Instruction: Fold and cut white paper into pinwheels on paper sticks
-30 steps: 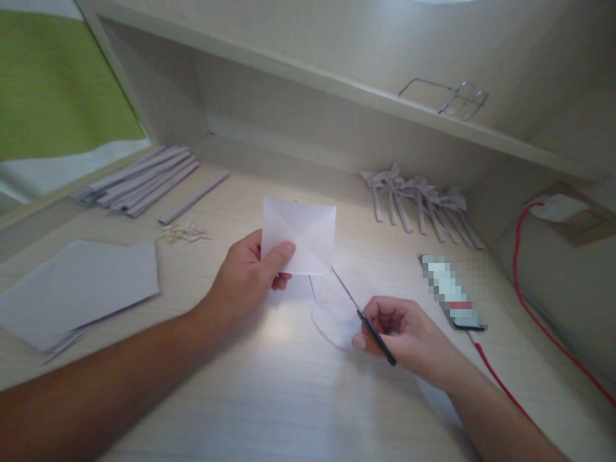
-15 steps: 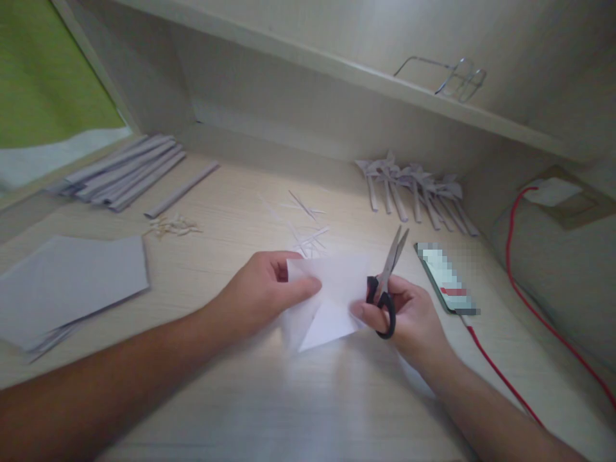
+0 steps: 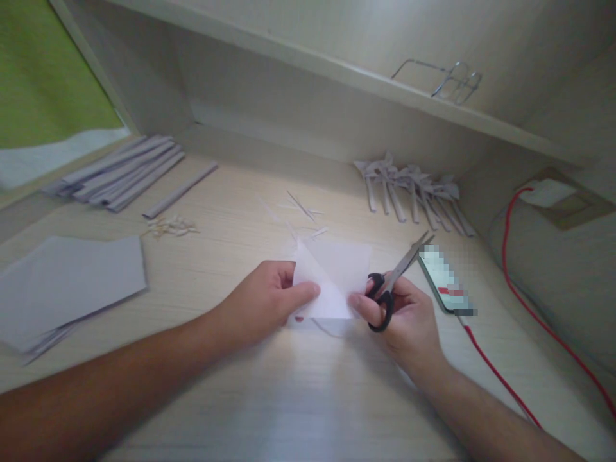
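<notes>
A small white sheet of paper (image 3: 337, 266) with a diagonal crease or cut is held up between both hands. My left hand (image 3: 272, 292) pinches its left edge, thumb on the near face. My right hand (image 3: 409, 314) grips the lower right edge with the thumb and also carries a pair of scissors (image 3: 397, 273). The scissors' black handle loop is around the right thumb, and the slightly parted blades point up and to the right, away from the paper. Thin paper strips (image 3: 308, 208) lie on the desk just beyond the sheet.
Rolled paper tubes (image 3: 125, 170) and cotton swab pieces (image 3: 173, 226) lie at the left, with a paper stack (image 3: 72, 282) nearer. Paper pinwheels (image 3: 414, 189) lean at the back right. A phone (image 3: 445, 282) with a red cable (image 3: 503, 378) is at the right, under a shelf (image 3: 337, 64).
The paper has been turned and tilted between my hands, and its lower flap now sits higher. The scissors have swung further to the right in my right hand.
</notes>
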Demonstrator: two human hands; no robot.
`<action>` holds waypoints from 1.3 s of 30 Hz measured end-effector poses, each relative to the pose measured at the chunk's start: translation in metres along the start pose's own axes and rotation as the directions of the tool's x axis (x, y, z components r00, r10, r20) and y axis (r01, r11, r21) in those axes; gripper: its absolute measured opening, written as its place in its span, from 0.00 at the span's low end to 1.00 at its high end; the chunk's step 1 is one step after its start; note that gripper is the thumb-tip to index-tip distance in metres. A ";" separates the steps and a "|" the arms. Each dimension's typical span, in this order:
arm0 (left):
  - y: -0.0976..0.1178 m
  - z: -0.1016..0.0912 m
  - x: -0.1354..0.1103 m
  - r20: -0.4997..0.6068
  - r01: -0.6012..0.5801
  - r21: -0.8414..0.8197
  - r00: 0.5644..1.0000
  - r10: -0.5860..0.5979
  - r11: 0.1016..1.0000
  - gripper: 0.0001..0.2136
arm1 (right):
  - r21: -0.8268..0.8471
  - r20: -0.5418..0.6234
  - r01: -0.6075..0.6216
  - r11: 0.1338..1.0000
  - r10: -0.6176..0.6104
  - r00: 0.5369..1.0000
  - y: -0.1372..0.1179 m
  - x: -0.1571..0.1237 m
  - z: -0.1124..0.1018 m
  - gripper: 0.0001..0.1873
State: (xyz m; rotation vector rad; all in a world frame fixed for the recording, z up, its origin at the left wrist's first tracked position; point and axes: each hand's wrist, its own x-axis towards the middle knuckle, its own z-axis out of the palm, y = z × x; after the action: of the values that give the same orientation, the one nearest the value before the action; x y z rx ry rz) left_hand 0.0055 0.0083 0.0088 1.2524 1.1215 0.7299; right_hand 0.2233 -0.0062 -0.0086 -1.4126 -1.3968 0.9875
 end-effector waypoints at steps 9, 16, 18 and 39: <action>-0.005 0.000 0.000 0.114 0.013 -0.053 0.993 -0.007 0.999 0.14 | 0.025 0.013 -0.037 0.999 0.037 0.999 0.002 0.003 -0.001 0.15; -0.004 -0.004 0.001 0.085 0.000 -0.046 0.996 0.004 0.999 0.16 | 0.081 0.040 -0.060 0.995 0.057 0.998 0.001 0.006 -0.004 0.14; -0.004 -0.003 0.000 0.100 -0.011 0.002 0.995 0.010 1.000 0.16 | 0.088 0.012 -0.050 0.995 0.049 0.999 0.004 0.007 -0.003 0.14; 0.011 -0.016 -0.002 -0.432 -0.182 -0.039 0.890 0.148 0.983 0.17 | -0.098 0.537 -0.266 0.959 0.276 0.797 -0.007 0.009 -0.015 0.16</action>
State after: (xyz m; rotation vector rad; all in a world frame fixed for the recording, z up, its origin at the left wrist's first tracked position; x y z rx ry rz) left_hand -0.0081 0.0144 0.0204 1.1585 1.3336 1.2108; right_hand 0.2365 0.0021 0.0027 -1.4300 -1.6297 1.6741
